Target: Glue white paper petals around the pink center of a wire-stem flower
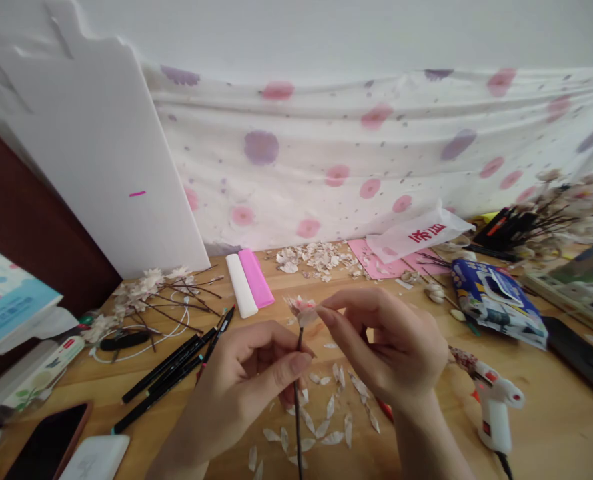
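My left hand (256, 377) is closed round the dark, thin stem (298, 427) of a handmade flower, which stands nearly upright. At its top is a small flower head (301, 305) with pale and pinkish parts. The thumb and forefinger of my right hand (399, 343) pinch a pale petal (308, 317) against the side of that head. Whether the petal is fixed to the head, I cannot tell. Below both hands, several loose whitish petals (333, 438) lie scattered on the wooden table (396, 447).
On the right lies a white glue gun (496, 407), near a blue packet (496, 300). Black markers (163, 367) and finished stems with pale flowers (146, 287) lie left. Behind are a petal pile (321, 259) and white and pink rolls (256, 277). A phone (49, 443) rests front left.
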Motion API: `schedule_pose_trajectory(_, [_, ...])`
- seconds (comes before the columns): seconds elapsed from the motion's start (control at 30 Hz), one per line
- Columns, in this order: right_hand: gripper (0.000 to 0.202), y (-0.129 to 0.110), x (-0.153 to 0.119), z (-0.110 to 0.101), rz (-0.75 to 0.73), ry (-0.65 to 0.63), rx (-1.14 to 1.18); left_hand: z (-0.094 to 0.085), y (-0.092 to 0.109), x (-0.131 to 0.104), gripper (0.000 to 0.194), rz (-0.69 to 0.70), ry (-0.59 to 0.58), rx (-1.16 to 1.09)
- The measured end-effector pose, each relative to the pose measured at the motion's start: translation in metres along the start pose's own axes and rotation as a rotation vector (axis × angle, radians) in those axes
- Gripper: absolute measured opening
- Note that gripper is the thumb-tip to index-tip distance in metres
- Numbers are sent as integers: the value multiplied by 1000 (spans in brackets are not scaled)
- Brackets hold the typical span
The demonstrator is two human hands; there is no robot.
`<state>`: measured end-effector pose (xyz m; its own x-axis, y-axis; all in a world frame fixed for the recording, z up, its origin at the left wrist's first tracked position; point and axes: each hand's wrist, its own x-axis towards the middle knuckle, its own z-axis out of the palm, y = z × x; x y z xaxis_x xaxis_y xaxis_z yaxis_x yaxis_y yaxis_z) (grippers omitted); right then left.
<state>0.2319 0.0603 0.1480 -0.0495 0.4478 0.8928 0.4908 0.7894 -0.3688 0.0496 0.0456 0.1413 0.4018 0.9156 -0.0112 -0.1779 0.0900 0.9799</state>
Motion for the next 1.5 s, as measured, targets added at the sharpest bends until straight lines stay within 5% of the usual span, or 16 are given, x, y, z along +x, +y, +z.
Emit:
schedule_pose_trajectory(0.37, [5, 2, -1, 0, 19, -8, 7, 0, -1, -1, 21, 7, 1, 8])
schedule_pose_trajectory(0.57, [10, -1, -1, 2, 182, 73, 127, -2, 0, -1, 26, 20, 55, 20])
schedule_pose_trajectory(0.73, [29, -3, 0, 6, 326, -139, 212, -1, 0, 0, 23, 82, 161, 92])
schedule_pose_trajectory(0.87, [38, -3, -2, 9, 436, -260, 323, 2, -1, -1, 25, 215, 254, 237])
schedule_pose_trajectory(1.13, [52, -4, 1, 7, 473, -258, 380, -1, -6, 1, 9, 461, 264, 622])
schedule_pose_trajectory(1.5, [40, -4, 1, 3, 428, -242, 433, 5, -13, -2, 28, 755, 375, 884])
